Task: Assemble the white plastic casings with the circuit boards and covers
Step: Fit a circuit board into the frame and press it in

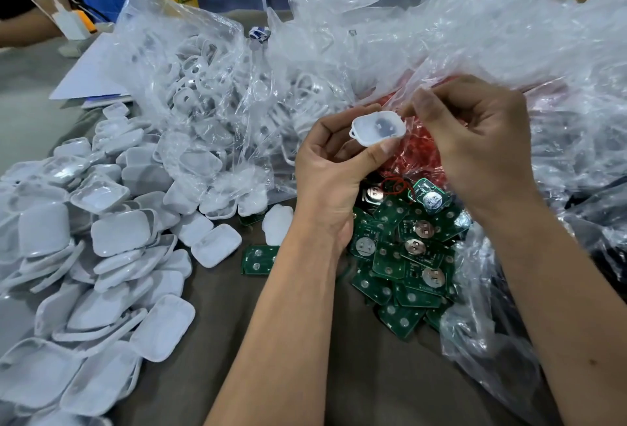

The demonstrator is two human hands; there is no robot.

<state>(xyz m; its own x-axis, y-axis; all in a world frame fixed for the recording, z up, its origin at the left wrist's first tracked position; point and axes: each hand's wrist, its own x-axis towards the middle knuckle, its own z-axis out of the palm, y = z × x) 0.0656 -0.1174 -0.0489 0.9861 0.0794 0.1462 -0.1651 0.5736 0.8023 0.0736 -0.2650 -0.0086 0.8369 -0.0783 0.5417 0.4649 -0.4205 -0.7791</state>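
Both bare forearms are seen reaching up from the bottom edge, converging at mid-frame. The left hand (334, 167) is raised palm-inward, its thumb stretched along the lower edge of a small white casing (378, 128) and its fingers curled behind it, so the piece is pinched in a firm grip. The right hand (475, 135) is held just beside it, knuckles up, fingers curled inward, with the fingertips (419, 101) brought against the casing's far right edge.
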